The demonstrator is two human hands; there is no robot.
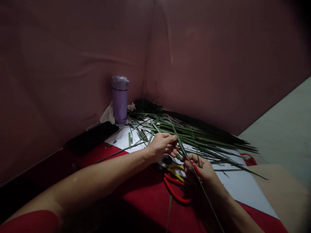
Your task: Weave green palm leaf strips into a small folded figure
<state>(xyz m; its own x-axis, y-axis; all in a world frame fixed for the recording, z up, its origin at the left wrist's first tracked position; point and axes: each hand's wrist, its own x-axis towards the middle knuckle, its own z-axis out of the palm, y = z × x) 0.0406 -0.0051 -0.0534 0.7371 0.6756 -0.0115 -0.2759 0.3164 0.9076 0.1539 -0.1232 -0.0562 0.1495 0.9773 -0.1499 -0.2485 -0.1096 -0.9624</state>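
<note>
My left hand (165,146) pinches a long, narrow green leaf strip (175,131) between thumb and fingers. The strip slants down past my right hand toward the lower edge of the view. My right hand (200,166) is closed around the red handle of what looks like scissors (195,168); the blades are hidden. Just below the hands, a large red handle loop (176,195) and a yellow handle (177,170) show over the red cloth. Whether these loops belong to one tool or several, I cannot tell. Behind my hands spreads a pile of long green leaves (204,137).
A purple bottle (120,103) stands at the back left, with crumpled white material (108,114) beside it. A dark flat object (93,137) lies further left. White sheets (250,191) cover part of the red cloth (145,207). Pinkish walls (206,64) meet behind.
</note>
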